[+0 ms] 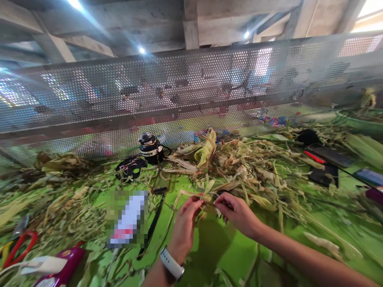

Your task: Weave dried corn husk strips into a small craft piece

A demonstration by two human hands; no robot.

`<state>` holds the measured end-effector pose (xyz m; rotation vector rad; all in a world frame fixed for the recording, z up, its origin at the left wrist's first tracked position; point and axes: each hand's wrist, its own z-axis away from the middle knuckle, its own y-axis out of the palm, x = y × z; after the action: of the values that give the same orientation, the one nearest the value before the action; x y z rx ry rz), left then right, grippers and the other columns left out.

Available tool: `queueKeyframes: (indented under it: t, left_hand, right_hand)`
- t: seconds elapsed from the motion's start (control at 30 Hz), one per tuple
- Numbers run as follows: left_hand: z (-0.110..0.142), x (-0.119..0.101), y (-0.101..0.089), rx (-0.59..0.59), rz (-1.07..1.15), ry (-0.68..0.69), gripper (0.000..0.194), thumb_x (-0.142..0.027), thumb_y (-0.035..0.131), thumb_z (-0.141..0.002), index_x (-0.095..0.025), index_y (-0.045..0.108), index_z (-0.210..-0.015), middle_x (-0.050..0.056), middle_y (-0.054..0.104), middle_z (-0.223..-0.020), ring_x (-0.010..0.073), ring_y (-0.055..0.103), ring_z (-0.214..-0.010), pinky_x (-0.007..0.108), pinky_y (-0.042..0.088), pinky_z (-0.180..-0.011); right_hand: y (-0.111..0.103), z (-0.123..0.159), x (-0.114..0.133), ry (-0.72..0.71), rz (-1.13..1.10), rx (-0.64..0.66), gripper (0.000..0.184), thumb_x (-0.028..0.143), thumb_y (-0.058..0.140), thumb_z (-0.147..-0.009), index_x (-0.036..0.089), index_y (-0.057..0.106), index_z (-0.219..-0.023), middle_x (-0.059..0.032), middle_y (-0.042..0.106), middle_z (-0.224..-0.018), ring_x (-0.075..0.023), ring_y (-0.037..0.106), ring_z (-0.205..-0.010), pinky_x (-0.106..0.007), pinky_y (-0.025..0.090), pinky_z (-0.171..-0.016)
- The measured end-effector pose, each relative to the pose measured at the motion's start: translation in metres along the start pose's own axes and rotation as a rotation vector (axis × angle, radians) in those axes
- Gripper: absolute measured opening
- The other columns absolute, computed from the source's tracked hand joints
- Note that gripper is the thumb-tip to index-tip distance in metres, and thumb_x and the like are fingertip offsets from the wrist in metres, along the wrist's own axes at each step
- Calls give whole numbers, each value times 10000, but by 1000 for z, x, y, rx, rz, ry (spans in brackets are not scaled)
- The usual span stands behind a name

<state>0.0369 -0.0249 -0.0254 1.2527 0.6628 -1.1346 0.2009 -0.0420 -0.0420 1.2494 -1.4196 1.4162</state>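
Note:
Over the middle of the green tabletop (209, 247), both my hands are raised close together with their fingers pinched. My left hand (186, 221), with a white watch band at the wrist, grips a pale corn husk strip (209, 186) between thumb and fingers. My right hand (236, 211) pinches the same bit of husk from the other side. Its exact grip is partly hidden by the fingers. Just behind the hands lies a heap of dry corn husks (251, 159), with one larger yellow-green husk (206, 149) standing up from it.
A black bottle (151, 149) stands by the perforated metal screen (179, 87); people show blurred behind it. Left are red-handled scissors (25, 243), a purple device (61, 267) and scattered husk shreds (74, 207). Phones (329, 155) and a green basin (362, 121) are on the right.

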Motion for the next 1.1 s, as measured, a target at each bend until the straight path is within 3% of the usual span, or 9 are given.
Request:
queueKeyframes:
  t: [0.13, 0.37, 0.5, 0.73, 0.83, 0.9, 1.0, 1.1]
  left_hand:
    - [-2, 0, 0, -21, -70, 28, 243, -314, 742, -629, -156, 667, -798, 13, 677, -750, 126, 591, -666, 230, 437, -653]
    - [3, -1, 0, 86, -128, 19, 213, -312, 730, -662, -162, 682, -805, 30, 688, -784, 129, 590, -709, 230, 435, -687]
    - [5, -4, 3, 133, -152, -4, 225, -294, 775, -603, -160, 698, -767, 16, 692, -745, 128, 594, -692, 229, 440, -699]
    - [3, -3, 3, 204, -106, -88, 277, -260, 808, -554, -140, 715, -786, 30, 712, -754, 137, 614, -700, 252, 461, -745]
    - [1, -2, 2, 138, -22, -98, 282, -244, 816, -539, -137, 705, -775, 33, 713, -774, 132, 621, -708, 245, 469, -743]
    - [-1, -2, 1, 74, 20, -83, 268, -239, 816, -538, -139, 690, -753, 22, 703, -751, 120, 615, -673, 233, 472, -706]
    - [-4, -1, -1, 18, 41, -34, 257, -255, 804, -553, -140, 666, -738, 12, 686, -710, 114, 601, -635, 224, 466, -656]
    - [-8, 1, -3, -7, -48, 66, 263, -293, 774, -586, -135, 658, -762, 28, 685, -729, 144, 608, -679, 248, 468, -673]
  right_hand:
    - [-1, 2, 6, -28, -11, 2, 240, 413, 523, -840, 181, 562, -797, 29, 511, -617, -91, 452, -515, -196, 378, -473]
    - [-9, -3, 14, -30, -31, -27, 244, 415, 559, -812, 176, 569, -767, 40, 501, -586, -79, 420, -472, -195, 348, -439]
    - [-14, -6, 18, -24, -73, 16, 228, 394, 581, -791, 166, 586, -778, 37, 511, -595, -71, 404, -475, -189, 330, -436]
    - [-14, -12, 17, 75, -270, -2, 296, 445, 645, -709, 167, 543, -711, 46, 490, -584, -72, 398, -481, -193, 323, -442]
    - [-13, -10, 18, 107, -292, -34, 281, 442, 601, -743, 164, 567, -770, 35, 511, -609, -92, 440, -526, -217, 371, -504]
    - [-13, -7, 20, 70, -260, -47, 235, 393, 564, -776, 164, 596, -821, 4, 575, -712, -128, 510, -665, -248, 414, -623]
    - [-10, -2, 21, 3, -185, 103, 218, 332, 500, -824, 166, 620, -901, -31, 623, -891, -176, 541, -878, -284, 415, -778]
    - [-3, 1, 15, -65, 43, 114, 241, 355, 473, -868, 159, 610, -894, -29, 609, -796, -163, 546, -757, -266, 426, -672]
